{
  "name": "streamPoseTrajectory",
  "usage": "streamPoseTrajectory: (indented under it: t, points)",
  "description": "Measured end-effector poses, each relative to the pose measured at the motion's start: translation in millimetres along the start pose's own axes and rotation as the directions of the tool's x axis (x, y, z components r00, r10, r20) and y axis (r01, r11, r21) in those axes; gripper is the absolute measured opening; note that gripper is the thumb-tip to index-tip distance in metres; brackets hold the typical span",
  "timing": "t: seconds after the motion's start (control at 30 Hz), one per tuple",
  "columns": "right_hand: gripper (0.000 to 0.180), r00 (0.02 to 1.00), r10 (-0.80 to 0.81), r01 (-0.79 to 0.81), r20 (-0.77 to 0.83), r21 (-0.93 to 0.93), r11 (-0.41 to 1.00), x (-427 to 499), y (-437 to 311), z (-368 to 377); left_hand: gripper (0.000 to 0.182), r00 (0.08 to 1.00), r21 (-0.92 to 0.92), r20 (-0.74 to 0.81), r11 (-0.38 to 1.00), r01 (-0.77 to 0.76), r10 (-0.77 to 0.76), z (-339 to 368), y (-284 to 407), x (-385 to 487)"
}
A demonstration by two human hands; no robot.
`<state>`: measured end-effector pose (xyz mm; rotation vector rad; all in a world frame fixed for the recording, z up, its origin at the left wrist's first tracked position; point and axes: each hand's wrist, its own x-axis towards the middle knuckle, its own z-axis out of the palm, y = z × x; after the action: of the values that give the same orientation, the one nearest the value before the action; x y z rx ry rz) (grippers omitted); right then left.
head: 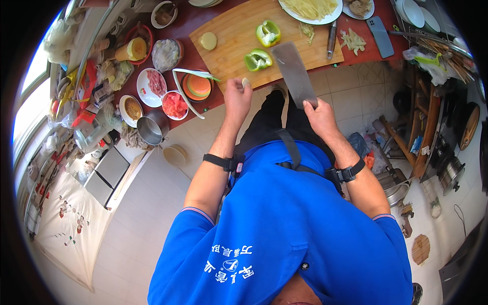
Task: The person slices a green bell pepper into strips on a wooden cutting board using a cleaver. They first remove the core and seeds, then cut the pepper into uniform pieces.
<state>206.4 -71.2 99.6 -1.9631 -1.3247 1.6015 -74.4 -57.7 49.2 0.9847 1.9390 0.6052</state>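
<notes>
My right hand (321, 119) grips the handle end of a broad steel cleaver (293, 70), its blade pointing away over the front edge of the wooden cutting board (228, 28). My left hand (237, 100) pinches a small pale piece of food (245, 82) at the board's front edge; what it is exactly I cannot tell. Two halves of a green bell pepper lie on the board with white pith and seeds showing: a far half (268, 33) and a near half (258, 60). A pale yellow cut piece (208, 40), perhaps potato, lies at the left.
Beyond the board stands a plate of shredded potato (310, 8), with a wooden-handled tool (332, 40) beside it. A phone (380, 37) lies right. Leftward are a scallion (190, 101), an orange bowl (197, 87), sliced meat (155, 84), chopped tomato (175, 105) and a metal pot (152, 127).
</notes>
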Motion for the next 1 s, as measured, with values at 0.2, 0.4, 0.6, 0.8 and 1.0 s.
streamPoseTrajectory:
  t: [0.2,0.4,0.6,0.8,1.0]
  points:
    - [0.027,0.999,0.025,-0.027,-0.038,-0.047,0.999,2.0,9.7,-22.5,0.037,0.999,0.215,0.015,0.976,0.044,-0.049,-2.6,-23.9,-19.4]
    - [0.027,1.0,-0.001,-0.001,-0.022,-0.105,0.994,-5.1,21.9,-31.9,0.042,1.0,0.445,0.003,0.895,-0.026,0.028,5.7,-28.8,-3.5]
    - [0.028,0.999,0.037,-0.035,0.017,-0.126,0.991,-18.8,22.6,-38.9,0.033,0.999,0.475,0.047,0.88,-0.01,-0.014,3.9,-33.5,9.0]
    - [0.029,0.973,0.007,-0.02,-0.23,-0.054,0.998,-68.7,40.5,-9.0,0.032,0.979,0.453,0.159,0.872,-0.187,0.128,-4.0,-32.3,18.9]
    - [0.033,0.9,0.309,-0.307,-0.307,0.058,0.95,-141.3,86.8,51.5,0.028,0.812,0.236,0.345,0.794,-0.561,0.471,-3.1,-11.1,1.3]
